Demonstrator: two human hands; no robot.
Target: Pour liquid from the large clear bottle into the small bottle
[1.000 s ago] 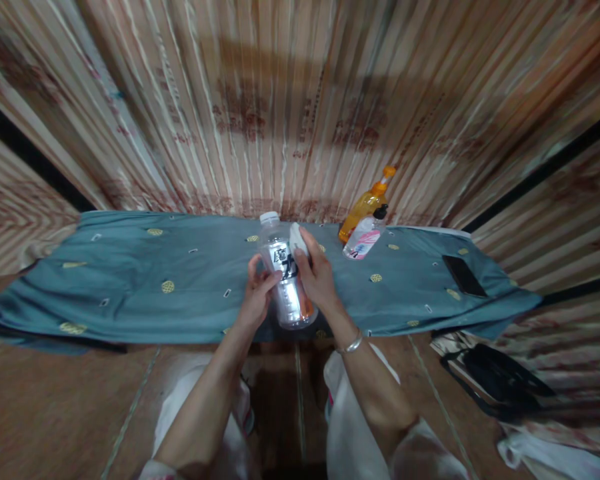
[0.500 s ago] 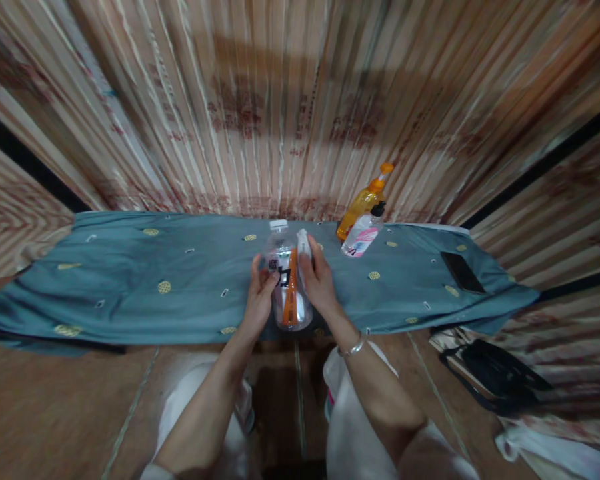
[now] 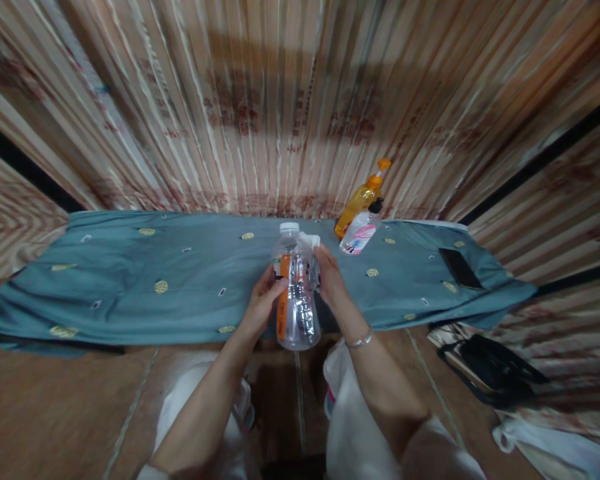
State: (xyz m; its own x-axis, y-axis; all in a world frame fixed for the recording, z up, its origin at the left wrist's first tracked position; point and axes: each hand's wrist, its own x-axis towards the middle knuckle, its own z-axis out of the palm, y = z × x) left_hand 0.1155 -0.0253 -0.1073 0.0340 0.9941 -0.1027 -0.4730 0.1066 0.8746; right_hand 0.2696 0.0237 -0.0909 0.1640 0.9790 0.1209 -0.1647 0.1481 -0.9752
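A large clear plastic bottle [image 3: 300, 307] with a white cap and an orange-and-black label stands upright between my hands, close to the table's front edge. My left hand [image 3: 265, 293] grips its left side, the thumb lying over the label. On the other side, my right hand [image 3: 329, 272] is closed on a white cloth or tissue [image 3: 311, 241], pressed against the bottle's upper right. The fingers of my right hand are partly hidden behind the cloth.
A yellow pump bottle [image 3: 359, 203] and a clear bottle with a pink label [image 3: 361, 232] stand at the back right. A dark phone [image 3: 460, 268] lies on the blue-green tablecloth [image 3: 115, 267]. A black bag [image 3: 495, 367] is on the floor at right; a striped curtain [image 3: 265, 100] hangs behind.
The bottle has turned so its orange stripe moved to the left, and it has come slightly nearer and to the right. The right hand and cloth have shifted a little right.
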